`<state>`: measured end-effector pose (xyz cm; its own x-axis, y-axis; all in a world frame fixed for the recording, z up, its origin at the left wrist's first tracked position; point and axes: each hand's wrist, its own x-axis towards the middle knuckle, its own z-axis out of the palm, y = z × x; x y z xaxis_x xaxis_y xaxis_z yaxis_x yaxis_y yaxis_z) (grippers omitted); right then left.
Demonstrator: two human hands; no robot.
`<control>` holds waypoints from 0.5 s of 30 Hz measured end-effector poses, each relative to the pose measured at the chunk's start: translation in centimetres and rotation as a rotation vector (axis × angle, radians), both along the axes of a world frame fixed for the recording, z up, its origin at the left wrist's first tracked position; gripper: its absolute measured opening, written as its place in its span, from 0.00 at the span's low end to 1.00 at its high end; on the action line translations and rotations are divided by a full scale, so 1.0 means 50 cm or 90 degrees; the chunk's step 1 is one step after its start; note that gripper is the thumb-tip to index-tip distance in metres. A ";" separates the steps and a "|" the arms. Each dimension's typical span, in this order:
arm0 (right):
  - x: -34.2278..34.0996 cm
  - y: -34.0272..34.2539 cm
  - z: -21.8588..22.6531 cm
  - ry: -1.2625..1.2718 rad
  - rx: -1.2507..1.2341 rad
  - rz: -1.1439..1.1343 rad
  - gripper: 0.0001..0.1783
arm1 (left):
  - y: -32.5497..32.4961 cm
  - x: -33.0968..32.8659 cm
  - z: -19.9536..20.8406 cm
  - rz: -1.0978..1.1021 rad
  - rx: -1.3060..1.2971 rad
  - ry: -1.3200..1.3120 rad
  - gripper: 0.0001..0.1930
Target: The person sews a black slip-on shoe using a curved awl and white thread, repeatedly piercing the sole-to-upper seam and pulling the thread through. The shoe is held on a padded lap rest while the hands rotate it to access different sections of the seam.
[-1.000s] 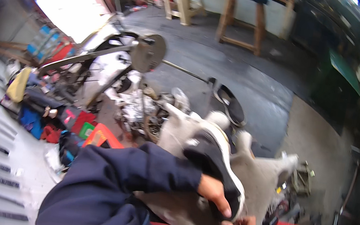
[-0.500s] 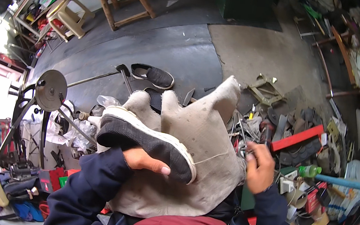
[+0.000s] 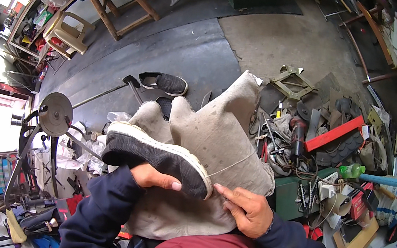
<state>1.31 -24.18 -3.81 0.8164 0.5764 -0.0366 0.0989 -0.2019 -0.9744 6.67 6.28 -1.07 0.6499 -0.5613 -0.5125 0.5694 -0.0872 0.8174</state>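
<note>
A black shoe with a white sole lies tilted on its side across my lap, its sole edge facing away from me. My left hand grips it from below, thumb laid along the dark upper. At the toe end, my right hand reaches in with its index finger stretched to the shoe's edge. The thumb sits apart from that finger, and the other fingers are curled. Nothing shows in this hand. A pale thread runs from the toe over the grey cloth that covers my lap.
Another dark shoe rests on the floor ahead. A metal stand with a round wheel is at left. Tools, cords, a red bar and a green bottle crowd the right side. A plastic stool stands far left.
My right hand has come left from beside the cloth to the shoe's toe, its index finger now extended. My left hand keeps its hold on the shoe. The view has shifted slightly.
</note>
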 end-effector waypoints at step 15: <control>0.132 -0.012 0.048 0.241 -0.121 0.214 0.20 | 0.006 0.003 0.002 -0.102 -0.038 -0.043 0.38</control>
<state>7.91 -24.77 -1.44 0.4973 0.7584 -0.4214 -0.1616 -0.3962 -0.9038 6.82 6.56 -0.99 0.5812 -0.6888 -0.4333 0.4954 -0.1230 0.8599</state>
